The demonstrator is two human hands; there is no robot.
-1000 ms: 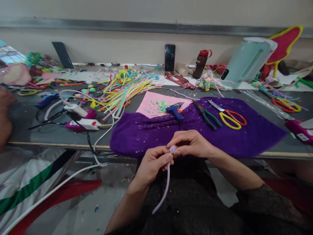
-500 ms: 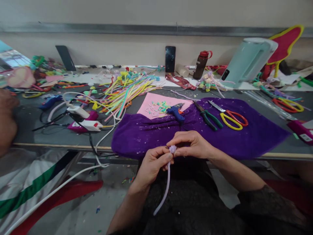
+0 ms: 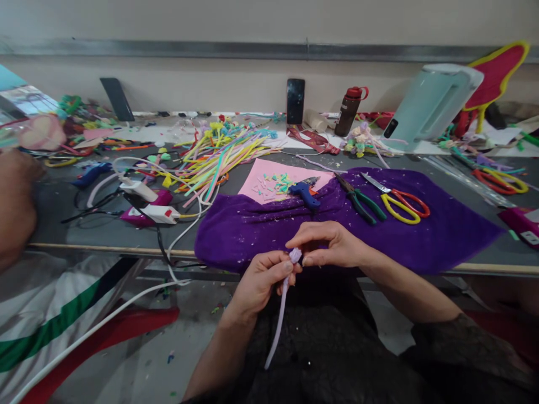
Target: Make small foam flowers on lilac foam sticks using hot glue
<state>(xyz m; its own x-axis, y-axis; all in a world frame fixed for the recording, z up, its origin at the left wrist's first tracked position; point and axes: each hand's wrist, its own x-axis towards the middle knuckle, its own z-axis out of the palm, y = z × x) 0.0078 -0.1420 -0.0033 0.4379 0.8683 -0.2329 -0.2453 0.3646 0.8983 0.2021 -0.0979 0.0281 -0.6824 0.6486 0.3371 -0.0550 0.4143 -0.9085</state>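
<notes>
My left hand (image 3: pixel 263 280) is closed, its thumb and fingers pinching a lilac pipe-cleaner flower (image 3: pixel 295 255) just under its small bunched head. The flower's fuzzy stem (image 3: pixel 278 328) hangs down below that hand, curving a little over my dark clothing. From the other side, my right hand (image 3: pixel 326 244) curls around the head. Its index fingertip lies at the top of the head, while the thumb tip sits slightly to the right; the other fingertips are partly hidden. Beyond my hands, a purple cloth (image 3: pixel 252 235) covers the table edge.
On the cloth lie a blue glue gun (image 3: pixel 306 195), green-handled pliers (image 3: pixel 360 199) and scissors (image 3: pixel 400 199). Pink paper (image 3: pixel 252 182) bears small clippings. Pipe cleaners (image 3: pixel 223 160) heap behind. A power strip (image 3: pixel 145 207) with cables lies left, near another person's hand (image 3: pixel 14 207). A bottle (image 3: pixel 349 112) stands behind.
My right thumb has drawn slightly away from the flower head, opening a small gap. The flower has turned a little and its stem hangs straighter. The other person's hand has shifted right.
</notes>
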